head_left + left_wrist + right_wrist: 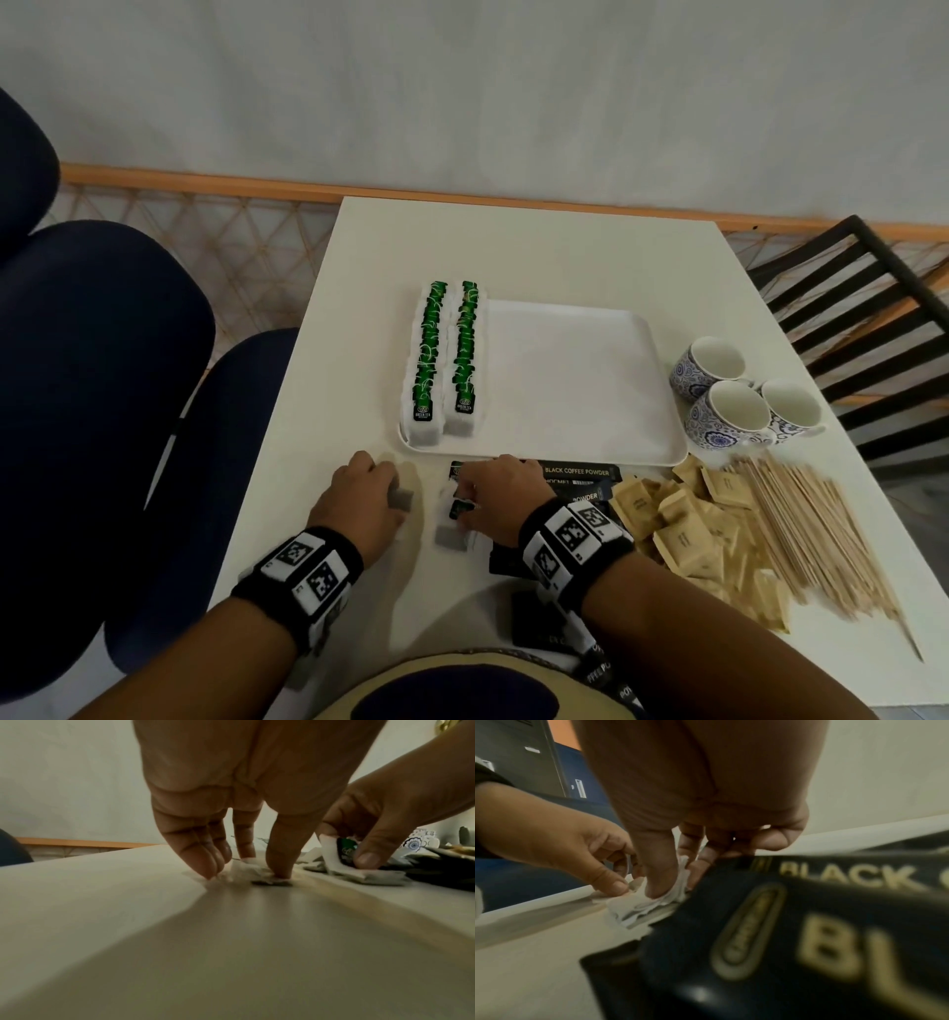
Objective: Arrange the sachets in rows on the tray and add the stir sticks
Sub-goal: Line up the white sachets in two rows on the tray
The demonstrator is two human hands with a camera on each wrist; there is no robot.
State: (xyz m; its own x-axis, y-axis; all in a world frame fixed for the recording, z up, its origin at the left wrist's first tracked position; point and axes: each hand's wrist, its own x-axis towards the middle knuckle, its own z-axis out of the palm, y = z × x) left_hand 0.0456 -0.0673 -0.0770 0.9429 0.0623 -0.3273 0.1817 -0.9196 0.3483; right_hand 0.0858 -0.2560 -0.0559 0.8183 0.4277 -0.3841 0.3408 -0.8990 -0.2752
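pinching a loose tea bag (402,497) against the table (539,246), the left hand (359,496) curls down. right hand (500,496) grips another tea sachet (336,856) beside the tray (580,380).

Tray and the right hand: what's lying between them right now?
In the head view, black coffee powder sachets lie between the white tray's near rim and the right hand, which pinches a tea bag.
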